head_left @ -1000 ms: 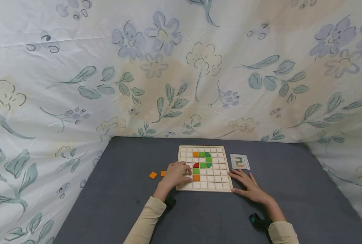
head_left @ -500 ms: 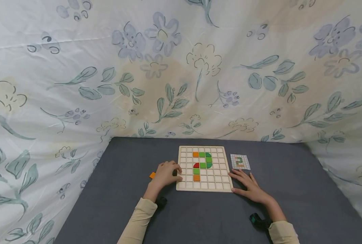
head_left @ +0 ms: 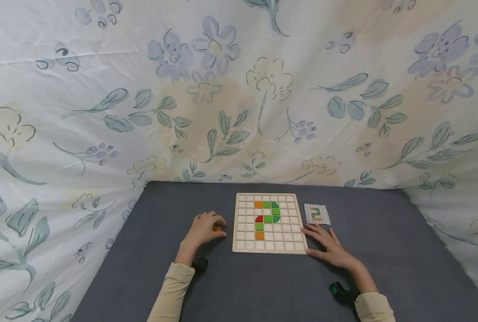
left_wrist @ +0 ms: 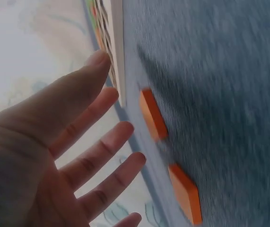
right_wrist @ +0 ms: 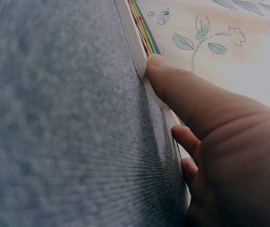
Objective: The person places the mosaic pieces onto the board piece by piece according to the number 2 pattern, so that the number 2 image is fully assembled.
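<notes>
My left hand (head_left: pixel 200 229), fingers spread and holding nothing, hovers over the table left of the wooden grid board (head_left: pixel 289 238). In the left wrist view two orange square tiles lie below it, a nearer tile (left_wrist: pixel 153 115) and a farther tile (left_wrist: pixel 186 194). One orange tile (head_left: pixel 216 228) shows between thumb and fingers in the head view; the other is hidden there. My right hand (head_left: pixel 331 249) rests with relaxed fingers at the board's right edge, thumb (right_wrist: pixel 173 82) touching the rim. Set in the board are orange, green and red tiles, including a red quarter-round (head_left: pixel 259 218).
A small printed card (head_left: pixel 317 213) with a coloured grid pattern lies right of the board, beyond the right hand. Dark cloth (head_left: pixel 263 286) covers the table. A floral curtain (head_left: pixel 239 89) hangs behind it.
My left hand has moved left from over the board to the loose orange tiles beside it. The right hand has stayed at the board's edge.
</notes>
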Demonstrator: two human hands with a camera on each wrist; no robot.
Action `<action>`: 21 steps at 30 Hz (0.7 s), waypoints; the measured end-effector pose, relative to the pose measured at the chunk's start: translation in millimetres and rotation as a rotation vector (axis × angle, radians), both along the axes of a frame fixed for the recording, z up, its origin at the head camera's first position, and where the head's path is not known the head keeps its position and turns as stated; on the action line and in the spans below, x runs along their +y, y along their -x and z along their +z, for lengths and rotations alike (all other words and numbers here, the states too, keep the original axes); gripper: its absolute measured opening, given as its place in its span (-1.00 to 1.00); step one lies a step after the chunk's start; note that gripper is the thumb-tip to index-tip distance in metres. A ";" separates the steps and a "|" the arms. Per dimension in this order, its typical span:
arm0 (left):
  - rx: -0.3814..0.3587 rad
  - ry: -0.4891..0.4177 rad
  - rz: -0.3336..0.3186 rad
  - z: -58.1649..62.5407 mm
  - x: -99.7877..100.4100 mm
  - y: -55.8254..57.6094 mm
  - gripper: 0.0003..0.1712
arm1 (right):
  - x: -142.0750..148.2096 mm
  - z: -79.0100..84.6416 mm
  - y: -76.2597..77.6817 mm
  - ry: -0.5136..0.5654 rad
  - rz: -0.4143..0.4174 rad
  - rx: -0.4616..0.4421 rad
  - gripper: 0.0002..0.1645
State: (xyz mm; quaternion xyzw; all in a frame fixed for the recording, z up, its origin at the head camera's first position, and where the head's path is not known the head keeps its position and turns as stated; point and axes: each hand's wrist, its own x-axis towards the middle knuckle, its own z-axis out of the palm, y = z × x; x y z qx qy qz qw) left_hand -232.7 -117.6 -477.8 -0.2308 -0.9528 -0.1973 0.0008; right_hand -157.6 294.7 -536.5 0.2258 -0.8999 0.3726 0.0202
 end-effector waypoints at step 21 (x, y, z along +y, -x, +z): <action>-0.124 0.016 0.104 2.6 -44.7 7.4 -0.65 | 0.6 2.6 -0.4 0.021 0.020 -0.003 -0.25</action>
